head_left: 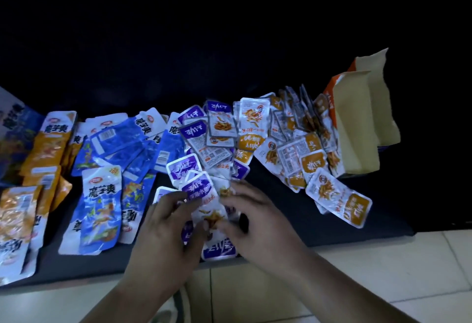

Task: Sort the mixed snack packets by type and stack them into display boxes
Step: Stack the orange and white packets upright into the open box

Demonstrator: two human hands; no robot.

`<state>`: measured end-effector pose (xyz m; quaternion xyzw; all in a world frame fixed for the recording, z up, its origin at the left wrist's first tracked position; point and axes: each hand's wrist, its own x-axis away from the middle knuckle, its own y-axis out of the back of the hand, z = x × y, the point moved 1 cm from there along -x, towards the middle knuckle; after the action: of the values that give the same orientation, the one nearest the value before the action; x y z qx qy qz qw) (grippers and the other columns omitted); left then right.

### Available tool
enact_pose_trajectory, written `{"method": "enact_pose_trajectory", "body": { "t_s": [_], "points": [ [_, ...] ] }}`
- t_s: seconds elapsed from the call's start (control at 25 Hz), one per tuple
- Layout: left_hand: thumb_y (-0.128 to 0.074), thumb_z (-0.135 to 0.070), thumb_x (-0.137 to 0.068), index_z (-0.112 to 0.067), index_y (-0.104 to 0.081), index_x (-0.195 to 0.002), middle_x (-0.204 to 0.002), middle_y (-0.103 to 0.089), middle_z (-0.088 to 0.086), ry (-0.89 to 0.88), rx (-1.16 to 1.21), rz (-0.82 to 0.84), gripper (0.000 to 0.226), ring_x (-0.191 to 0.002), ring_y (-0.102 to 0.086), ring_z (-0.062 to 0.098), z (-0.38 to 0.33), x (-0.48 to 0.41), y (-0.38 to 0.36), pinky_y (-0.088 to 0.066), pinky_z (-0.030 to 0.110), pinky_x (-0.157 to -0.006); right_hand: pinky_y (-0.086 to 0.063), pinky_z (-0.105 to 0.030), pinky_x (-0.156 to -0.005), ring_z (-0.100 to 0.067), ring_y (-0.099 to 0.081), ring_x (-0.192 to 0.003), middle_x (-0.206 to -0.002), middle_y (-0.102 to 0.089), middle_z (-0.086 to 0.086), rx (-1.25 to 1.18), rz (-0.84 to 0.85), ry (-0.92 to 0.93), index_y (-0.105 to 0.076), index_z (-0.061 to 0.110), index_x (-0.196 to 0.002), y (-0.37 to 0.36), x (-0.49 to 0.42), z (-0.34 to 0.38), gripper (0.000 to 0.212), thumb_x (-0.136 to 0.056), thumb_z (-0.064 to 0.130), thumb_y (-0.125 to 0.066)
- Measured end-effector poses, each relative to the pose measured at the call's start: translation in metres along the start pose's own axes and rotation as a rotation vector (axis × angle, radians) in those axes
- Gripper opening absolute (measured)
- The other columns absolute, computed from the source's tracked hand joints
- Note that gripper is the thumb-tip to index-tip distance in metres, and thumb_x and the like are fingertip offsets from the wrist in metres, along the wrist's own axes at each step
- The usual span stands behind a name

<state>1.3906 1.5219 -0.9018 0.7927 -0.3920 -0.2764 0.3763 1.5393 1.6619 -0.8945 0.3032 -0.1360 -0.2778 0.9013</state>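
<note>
- Both hands meet over the near edge of the dark table point(319, 220): the left hand point(163, 230) and the right hand point(255, 223) are close together, fingers curled round a small bunch of purple packets point(204, 210) held between them.
- From the look of it, the step in hand is gathering the purple type into one squared stack.
- Taking that bunch as the landmark: more purple packets point(194, 128) lie loose just beyond it; orange packets point(339, 200) spread to its right, reaching the display box point(357, 123) standing open at the far right.
- Blue packets point(102, 207) lie to its left, and yellow packets point(46, 149) further left still.
- No purple box is clearly visible; dim light hides much of the far table.
- Next, I judge, the bunch needs its edges aligned and the stray purple ones added, without dragging the overlapping orange packets along.
</note>
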Motion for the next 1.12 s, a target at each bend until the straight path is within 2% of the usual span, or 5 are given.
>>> {"method": "enact_pose_trajectory", "body": {
  "t_s": [0.32, 0.52, 0.72, 0.92, 1.12],
  "points": [
    [-0.058, -0.033, -0.087, -0.017, -0.073, -0.118, -0.125, -0.059, 0.002, -0.208, 0.015, 0.008, 0.039, -0.106, -0.061, 0.024, -0.044, -0.024, -0.023, -0.055, 0.038, -0.087, -0.054, -0.038, -0.096, -0.023, -0.066, -0.111, -0.116, -0.066, 0.007, 0.123, -0.570, -0.324, -0.076, 0.025, -0.100, 0.085, 0.049, -0.087, 0.023, -0.081, 0.015, -0.081],
    [-0.054, -0.045, -0.089, -0.041, -0.040, -0.153, -0.169, -0.018, -0.001, -0.252, -0.106, 0.460, 0.066, -0.154, -0.017, 0.027, -0.120, -0.092, -0.079, -0.038, 0.046, -0.118, -0.056, -0.048, -0.092, -0.037, -0.062, -0.115, -0.129, -0.064, -0.002, 0.225, -0.410, -0.375, -0.072, 0.033, -0.116, 0.086, 0.049, -0.107, 0.041, -0.078, 0.042, -0.059],
    [-0.052, -0.052, -0.096, -0.044, -0.009, -0.162, -0.170, 0.021, -0.007, -0.148, -0.291, 0.626, 0.079, -0.156, 0.021, 0.033, -0.138, -0.110, -0.112, -0.018, 0.051, -0.127, -0.043, -0.036, -0.106, -0.029, -0.042, -0.128, -0.148, -0.043, 0.010, 0.245, -0.178, -0.385, -0.054, 0.045, -0.141, 0.081, 0.040, -0.093, 0.070, -0.073, 0.031, -0.049],
    [-0.063, -0.028, -0.088, -0.029, -0.034, -0.158, -0.169, -0.017, 0.005, -0.236, -0.264, 0.397, 0.075, -0.152, -0.018, 0.033, -0.123, -0.115, -0.085, -0.040, 0.049, -0.115, -0.054, -0.035, -0.093, -0.011, -0.064, -0.110, -0.119, -0.050, 0.026, -0.160, -0.450, -0.390, -0.072, 0.039, -0.108, 0.101, 0.047, -0.087, 0.036, -0.086, 0.011, -0.064],
    [-0.064, -0.033, -0.093, -0.029, -0.063, -0.131, -0.117, -0.062, -0.006, -0.189, -0.092, 0.478, 0.039, -0.099, -0.067, 0.016, -0.149, -0.118, -0.072, -0.053, 0.025, -0.079, -0.048, -0.029, -0.087, -0.018, -0.063, -0.105, -0.116, -0.057, 0.009, -0.093, -0.702, -0.450, -0.072, 0.025, -0.110, 0.136, 0.047, -0.099, 0.035, -0.089, 0.000, -0.059]
  ]
}}
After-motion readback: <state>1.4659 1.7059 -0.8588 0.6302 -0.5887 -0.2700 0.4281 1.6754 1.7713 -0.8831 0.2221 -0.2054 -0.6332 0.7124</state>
